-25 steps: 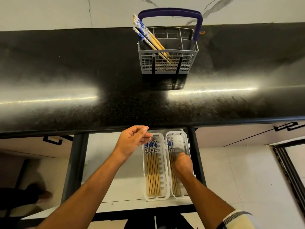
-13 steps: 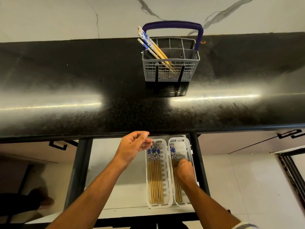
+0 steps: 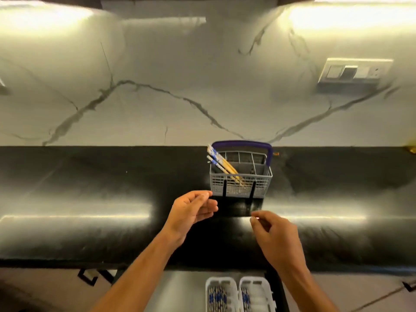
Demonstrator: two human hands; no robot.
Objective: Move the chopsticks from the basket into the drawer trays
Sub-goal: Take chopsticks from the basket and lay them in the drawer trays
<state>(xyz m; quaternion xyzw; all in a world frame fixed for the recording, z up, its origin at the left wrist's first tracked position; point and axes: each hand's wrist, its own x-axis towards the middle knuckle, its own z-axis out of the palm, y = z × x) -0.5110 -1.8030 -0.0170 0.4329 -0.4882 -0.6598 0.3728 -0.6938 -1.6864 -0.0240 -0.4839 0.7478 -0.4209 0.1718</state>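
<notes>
The wooden chopsticks with blue-and-white patterned tops [image 3: 219, 162] that are left to move lean together in the left compartment of the grey plastic-mesh cutlery basket with the purple handle [image 3: 242, 184], their tops sticking out past its left rim. The basket stands on the polished black stone countertop [image 3: 90, 188], near the marble-veined wall. Our left hand [image 3: 191, 211] hovers just in front of the basket's lower left corner, fingers loosely curled, thumb and forefinger close together but holding nothing. Our right hand [image 3: 275, 235] hangs a little nearer us, also empty, fingers half curled. Below the counter edge, the two white slotted plastic drawer trays [image 3: 238, 293] sit side by side, each already holding patterned chopsticks. We judge the next reach is for the leaning bundle. The risk is that pulling on the slanted sticks tips or drags the light basket, or that a loose pinch on several smooth sticks lets one slip and roll across the glossy counter to the floor.
</notes>
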